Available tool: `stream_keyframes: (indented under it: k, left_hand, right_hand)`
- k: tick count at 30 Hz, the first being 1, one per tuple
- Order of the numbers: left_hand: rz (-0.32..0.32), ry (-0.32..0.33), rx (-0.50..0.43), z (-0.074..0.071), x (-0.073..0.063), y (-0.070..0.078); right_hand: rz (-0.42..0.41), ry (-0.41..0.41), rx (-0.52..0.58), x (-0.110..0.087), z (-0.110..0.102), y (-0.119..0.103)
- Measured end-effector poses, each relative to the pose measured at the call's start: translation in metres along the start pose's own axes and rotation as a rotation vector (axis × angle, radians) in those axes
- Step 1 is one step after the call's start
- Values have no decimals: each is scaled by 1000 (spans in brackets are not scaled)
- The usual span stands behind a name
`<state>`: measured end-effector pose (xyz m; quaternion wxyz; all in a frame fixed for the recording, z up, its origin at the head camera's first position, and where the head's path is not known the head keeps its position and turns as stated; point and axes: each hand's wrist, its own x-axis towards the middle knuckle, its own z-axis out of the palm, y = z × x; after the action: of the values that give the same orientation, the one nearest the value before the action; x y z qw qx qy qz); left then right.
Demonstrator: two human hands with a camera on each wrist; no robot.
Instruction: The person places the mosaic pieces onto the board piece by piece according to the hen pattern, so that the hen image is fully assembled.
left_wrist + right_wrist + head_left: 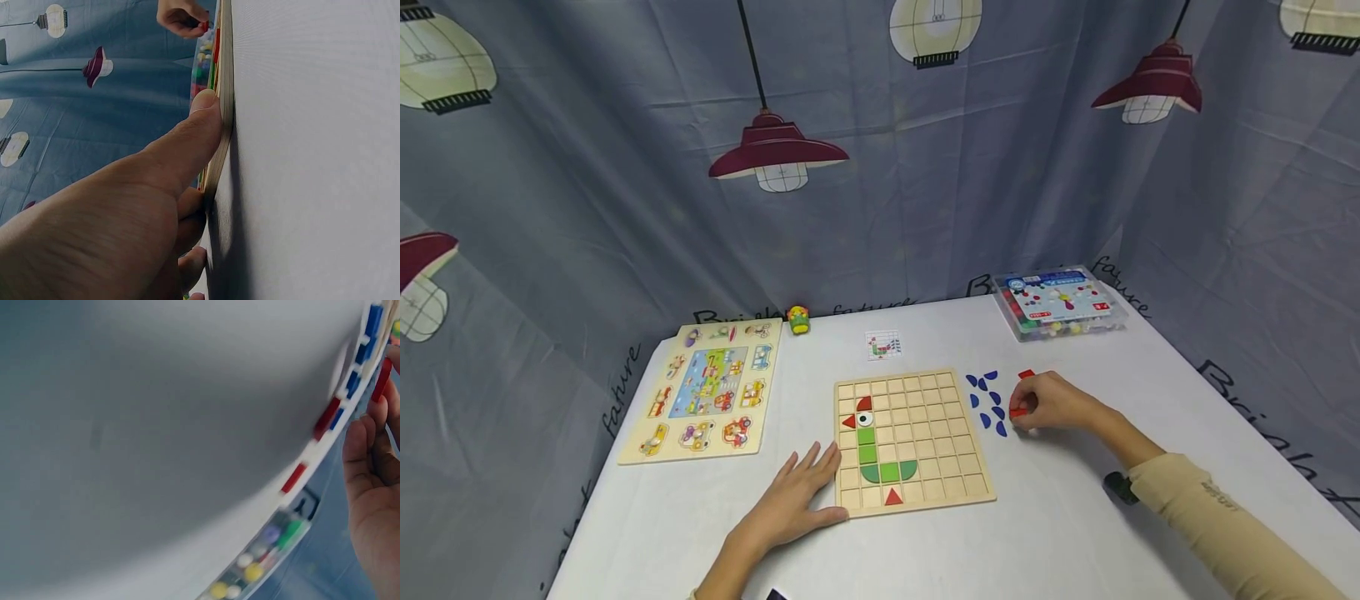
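A wooden grid board [936, 446] lies on the white table. Red, green and eye-marked pieces on it form a bird-like figure, with a green square [867, 453] in its neck and a red triangle [892, 497] below. My left hand [797, 504] rests at the board's left edge, fingers spread; in the left wrist view its thumb [194, 134] touches the rim. Right of the board, my right hand [1056, 402] pinches a small red piece [382, 380] between thumb and fingers, above the table. Several blue half-round pieces [995, 398] lie beside it. Another red piece [1026, 374] lies just behind that hand.
A small picture card [883, 345] lies behind the board. To the left is a wooden vehicle puzzle [700, 336], with a small green-and-yellow toy figure [799, 320] near it. A clear plastic box [1060, 302] stands at the back right.
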<state>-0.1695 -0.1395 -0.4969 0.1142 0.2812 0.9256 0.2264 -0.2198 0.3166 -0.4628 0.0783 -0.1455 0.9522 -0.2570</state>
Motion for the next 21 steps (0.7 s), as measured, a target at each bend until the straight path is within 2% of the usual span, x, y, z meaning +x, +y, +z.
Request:
stream_keyframes:
  k: [9, 15, 21]
  left_hand:
    - [5, -6, -7, -1, 0, 0]
    - [32, 17, 3, -1, -1, -1]
    - [7, -2, -16, -1, -1, 0]
  right_hand:
    - [-108, -14, 46, 17, 18, -39]
    - [-203, -29, 78, 31, 37, -68]
    - [-228, -83, 77, 43, 59, -96]
